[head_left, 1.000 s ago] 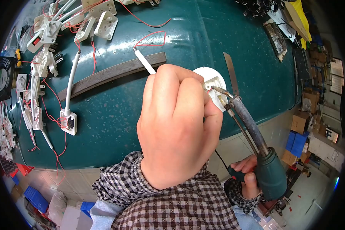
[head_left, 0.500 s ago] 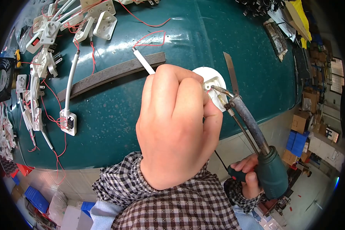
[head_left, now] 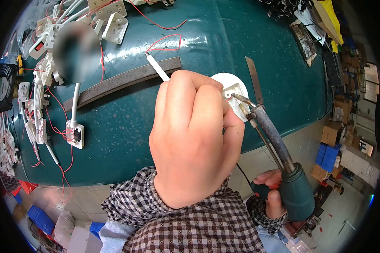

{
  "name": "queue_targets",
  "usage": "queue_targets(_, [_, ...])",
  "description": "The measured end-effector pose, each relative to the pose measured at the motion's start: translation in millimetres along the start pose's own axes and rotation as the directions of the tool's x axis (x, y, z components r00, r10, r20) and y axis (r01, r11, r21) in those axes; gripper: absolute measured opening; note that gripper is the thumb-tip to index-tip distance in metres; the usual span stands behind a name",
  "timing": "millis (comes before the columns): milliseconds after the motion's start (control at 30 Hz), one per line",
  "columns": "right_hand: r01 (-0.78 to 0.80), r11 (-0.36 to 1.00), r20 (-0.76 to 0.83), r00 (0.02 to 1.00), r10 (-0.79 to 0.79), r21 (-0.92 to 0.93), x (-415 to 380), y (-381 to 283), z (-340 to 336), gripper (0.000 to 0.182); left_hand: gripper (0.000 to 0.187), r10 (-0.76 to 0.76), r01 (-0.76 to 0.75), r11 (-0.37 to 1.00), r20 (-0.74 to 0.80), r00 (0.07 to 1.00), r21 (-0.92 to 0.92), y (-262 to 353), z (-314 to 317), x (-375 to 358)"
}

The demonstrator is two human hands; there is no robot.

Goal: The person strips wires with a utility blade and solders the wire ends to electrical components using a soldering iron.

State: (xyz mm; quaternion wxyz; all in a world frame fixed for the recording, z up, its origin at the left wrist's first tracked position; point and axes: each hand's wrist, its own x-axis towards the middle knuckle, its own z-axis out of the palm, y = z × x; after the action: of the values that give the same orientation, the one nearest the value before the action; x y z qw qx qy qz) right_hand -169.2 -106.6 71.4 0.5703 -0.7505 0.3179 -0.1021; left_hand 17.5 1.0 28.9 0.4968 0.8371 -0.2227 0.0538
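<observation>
Above the green table (head_left: 126, 126), my left hand (head_left: 190, 135) is closed around a white socket part (head_left: 236, 95) with its white cable (head_left: 157, 67). My right hand (head_left: 272, 192) grips the soldering iron (head_left: 274, 143), tip touching the part's terminal. I judge this joint is in progress; many wired parts (head_left: 42, 105) lie at the left.

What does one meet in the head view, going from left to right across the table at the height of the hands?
White socket with red wires → left hand → white part held by it → soldering iron → right hand.
</observation>
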Motion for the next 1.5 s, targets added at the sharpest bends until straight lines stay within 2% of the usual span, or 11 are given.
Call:
queue_targets(667, [0.129,0.947,-0.048,0.992,-0.12,0.294,7,16,-13,0.042,0.016,0.015,-0.015,1.0,0.006,1.0,0.016,1,-2,0])
queue_targets(733, [0.286,0.886,-0.217,0.952,-0.218,0.365,19,23,-27,0.043,0.014,0.071,-0.07,0.997,-0.016,0.997,0.036,1,0,0])
queue_targets(767, [0.321,0.889,-0.38,0.906,-0.186,0.328,28,23,-35,0.048,0.014,0.01,-0.01,1.0,0.014,1.0,-0.014,6,-1,0])
queue_targets(900, [0.497,0.865,-0.616,0.703,-0.356,0.067,76,7,-92,0.042,0.014,-0.085,0.088,0.993,0.046,0.995,-0.083,12,-4,-1])
queue_targets(1033, [0.458,0.88,-0.752,0.535,-0.386,-0.126,157,22,-112,0.038,0.014,-0.084,0.087,0.994,0.044,0.995,-0.071,13,-5,-2])
queue_targets(1100, [0.323,0.944,-0.643,0.708,-0.291,-0.071,185,35,-114,0.038,0.013,-0.064,0.066,0.996,0.041,0.997,-0.052,12,-5,-5])
queue_targets(1133, [0.246,0.969,-0.686,0.707,-0.175,0.006,178,32,-113,0.038,0.013,-0.034,0.035,0.999,0.041,0.999,-0.033,12,-6,-3])
queue_targets(1233, [0.408,0.91,-0.733,0.639,-0.232,0.067,165,37,-113,0.038,0.013,-0.026,0.027,0.999,0.045,0.999,-0.022,12,-5,-4])
queue_targets(1367, [0.344,0.908,-0.614,0.778,-0.132,0.24,120,33,-109,0.036,0.012,-0.116,0.118,0.991,0.045,0.992,-0.055,12,-3,-2])
queue_targets(1433, [0.311,0.912,-0.551,0.826,-0.121,0.266,92,33,-99,0.037,0.015,0.073,-0.073,0.997,0.028,0.997,-0.027,6,-4,-2])
queue_targets(1500, [0.309,0.874,-0.472,0.875,-0.108,0.374,66,36,-89,0.041,0.012,-0.062,0.064,0.997,0.028,0.998,-0.041,13,-4,-3])
